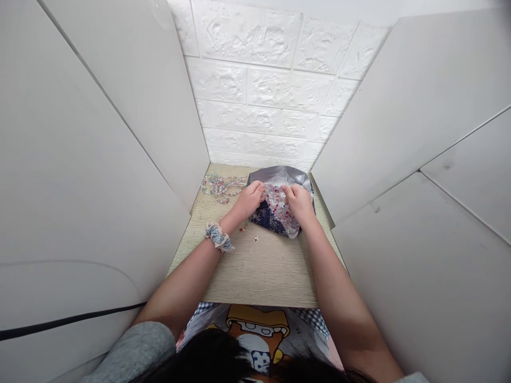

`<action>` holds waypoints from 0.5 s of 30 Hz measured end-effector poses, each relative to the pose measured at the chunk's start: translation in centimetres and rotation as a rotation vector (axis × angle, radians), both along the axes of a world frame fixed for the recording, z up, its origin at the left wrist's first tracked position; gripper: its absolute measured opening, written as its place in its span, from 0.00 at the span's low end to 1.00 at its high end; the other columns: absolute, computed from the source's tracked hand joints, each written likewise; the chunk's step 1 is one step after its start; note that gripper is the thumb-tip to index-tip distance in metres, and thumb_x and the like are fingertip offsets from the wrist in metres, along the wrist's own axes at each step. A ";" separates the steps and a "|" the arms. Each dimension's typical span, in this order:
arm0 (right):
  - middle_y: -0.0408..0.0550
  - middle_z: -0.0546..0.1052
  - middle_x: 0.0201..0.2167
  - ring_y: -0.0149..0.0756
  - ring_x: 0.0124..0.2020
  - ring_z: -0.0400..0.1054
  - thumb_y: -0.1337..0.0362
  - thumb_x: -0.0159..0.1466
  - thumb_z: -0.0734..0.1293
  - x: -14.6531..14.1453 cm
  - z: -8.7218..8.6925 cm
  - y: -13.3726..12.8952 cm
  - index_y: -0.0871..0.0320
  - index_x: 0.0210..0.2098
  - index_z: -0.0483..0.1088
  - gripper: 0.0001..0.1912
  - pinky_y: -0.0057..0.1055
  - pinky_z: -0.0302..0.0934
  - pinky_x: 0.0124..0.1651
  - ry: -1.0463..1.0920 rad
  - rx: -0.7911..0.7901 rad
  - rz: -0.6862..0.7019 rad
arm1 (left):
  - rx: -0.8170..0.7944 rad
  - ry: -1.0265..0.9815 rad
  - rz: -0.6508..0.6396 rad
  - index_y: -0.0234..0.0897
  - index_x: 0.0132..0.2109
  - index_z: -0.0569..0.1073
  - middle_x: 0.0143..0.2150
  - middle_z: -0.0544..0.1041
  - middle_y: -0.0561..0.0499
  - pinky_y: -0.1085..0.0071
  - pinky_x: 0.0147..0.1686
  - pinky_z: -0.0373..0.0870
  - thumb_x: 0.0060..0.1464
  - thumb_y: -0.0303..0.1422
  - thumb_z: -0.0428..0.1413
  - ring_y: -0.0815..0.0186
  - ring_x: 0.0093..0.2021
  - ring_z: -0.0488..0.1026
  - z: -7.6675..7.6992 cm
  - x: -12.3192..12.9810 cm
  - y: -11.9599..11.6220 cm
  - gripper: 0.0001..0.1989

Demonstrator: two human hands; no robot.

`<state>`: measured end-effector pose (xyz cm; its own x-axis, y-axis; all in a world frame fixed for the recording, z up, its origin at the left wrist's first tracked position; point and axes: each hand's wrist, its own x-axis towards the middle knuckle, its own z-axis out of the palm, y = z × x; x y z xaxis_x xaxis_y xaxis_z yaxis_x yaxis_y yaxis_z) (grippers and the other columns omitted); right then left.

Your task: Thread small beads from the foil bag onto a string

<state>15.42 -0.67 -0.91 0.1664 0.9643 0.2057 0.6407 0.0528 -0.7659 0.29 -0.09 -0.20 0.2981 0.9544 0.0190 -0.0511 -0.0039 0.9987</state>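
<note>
Small red, pink and clear beads [279, 205] lie in what looks like clear plastic, on top of a dark blue patterned pouch [261, 217] with a silver lining. At the left edge of these beads, my left hand [251, 197] is closed in a pinch. My right hand [298, 202] is also closed, thumb against fingers, at their right edge. What either pinch holds is too small to make out. Strands of pastel beads [224, 186] lie in a heap left of the pouch. A tiny dark and silvery piece [256, 239] rests on the wood in front.
The narrow wooden tabletop [259, 276] is hemmed in by a pale panel [159, 106] on the left and another panel [399, 133] on the right. A white brick-patterned wall [263, 90] closes the back. A black cord [72, 320] runs at lower left.
</note>
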 end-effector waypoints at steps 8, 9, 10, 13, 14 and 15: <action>0.40 0.66 0.12 0.26 0.15 0.56 0.48 0.53 0.59 0.5 -0.2 0.1 0.58 0.14 0.58 0.22 0.26 0.49 0.24 -0.013 -0.054 0.023 | 0.066 0.078 -0.002 0.35 0.25 0.56 0.17 0.54 0.59 0.79 0.17 0.46 0.54 0.36 0.43 0.78 0.16 0.49 -0.2 -0.2 0.0 0.12; 0.40 0.65 0.12 0.27 0.15 0.56 0.48 0.53 0.59 0.5 -0.3 0.1 0.58 0.14 0.59 0.22 0.26 0.48 0.24 -0.016 -0.056 0.023 | 0.079 0.092 0.004 0.35 0.25 0.56 0.17 0.54 0.59 0.79 0.17 0.46 0.54 0.36 0.43 0.78 0.16 0.50 -0.2 -0.2 0.0 0.12; 0.40 0.65 0.12 0.27 0.16 0.56 0.48 0.53 0.59 0.5 -0.2 0.1 0.58 0.14 0.58 0.22 0.26 0.48 0.24 -0.014 -0.053 0.027 | 0.090 0.106 0.014 0.35 0.24 0.56 0.17 0.54 0.59 0.79 0.17 0.47 0.53 0.36 0.43 0.78 0.16 0.49 -0.2 -0.2 0.0 0.13; 0.39 0.64 0.12 0.26 0.16 0.55 0.48 0.53 0.59 0.0 0.0 -0.2 0.58 0.14 0.59 0.22 0.26 0.48 0.24 0.020 0.007 0.061 | 0.102 0.165 0.012 0.35 0.25 0.58 0.16 0.53 0.59 0.78 0.17 0.46 0.52 0.37 0.44 0.78 0.16 0.49 0.1 0.0 -0.2 0.12; 0.39 0.63 0.12 0.26 0.16 0.55 0.47 0.53 0.59 -0.3 0.1 -0.4 0.59 0.14 0.59 0.22 0.26 0.48 0.24 0.031 0.038 0.074 | 0.098 0.185 -0.003 0.35 0.25 0.59 0.16 0.53 0.60 0.78 0.16 0.46 0.51 0.37 0.45 0.78 0.15 0.49 0.3 0.1 -0.3 0.12; 0.39 0.63 0.12 0.26 0.17 0.54 0.47 0.53 0.59 -0.6 0.3 -0.7 0.59 0.15 0.59 0.22 0.25 0.48 0.24 0.038 0.072 0.082 | 0.089 0.199 -0.020 0.34 0.25 0.60 0.15 0.53 0.60 0.78 0.16 0.46 0.50 0.37 0.46 0.78 0.15 0.49 0.5 0.2 -0.4 0.12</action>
